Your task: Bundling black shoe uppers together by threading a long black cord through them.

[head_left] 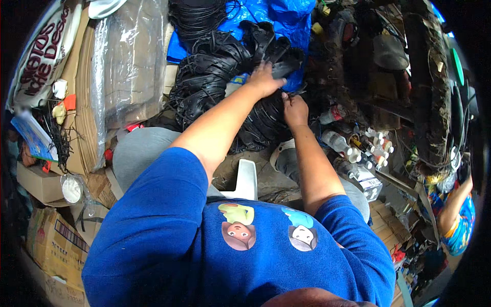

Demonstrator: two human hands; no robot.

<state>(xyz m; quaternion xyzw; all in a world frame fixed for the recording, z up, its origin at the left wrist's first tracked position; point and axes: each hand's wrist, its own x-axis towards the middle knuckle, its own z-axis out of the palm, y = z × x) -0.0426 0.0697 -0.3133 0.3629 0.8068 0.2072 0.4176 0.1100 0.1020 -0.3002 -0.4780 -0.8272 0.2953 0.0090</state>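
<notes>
A large heap of black, thin, strappy pieces [209, 66] lies ahead of me, stacked in overlapping rows; their exact kind is hard to make out. My left hand [265, 81] rests on the heap's upper right part, thumb spread away from the fingers, whose tips are partly lost against the dark pieces. To its right and a little nearer, my right hand [296, 109] pinches the edge of a black piece between thumb and fingers. Under and behind the heap spreads a blue plastic sheet [289, 20], also showing between the pieces beside my hands.
On the left stand flattened cardboard sheets [88, 87] and a clear plastic-wrapped bundle [130, 61]. Small bottles [336, 141] cluster at right, below a dark wooden frame [428, 87]. A white plastic seat part [246, 179] is between my legs. Another person's arm [454, 204] shows far right.
</notes>
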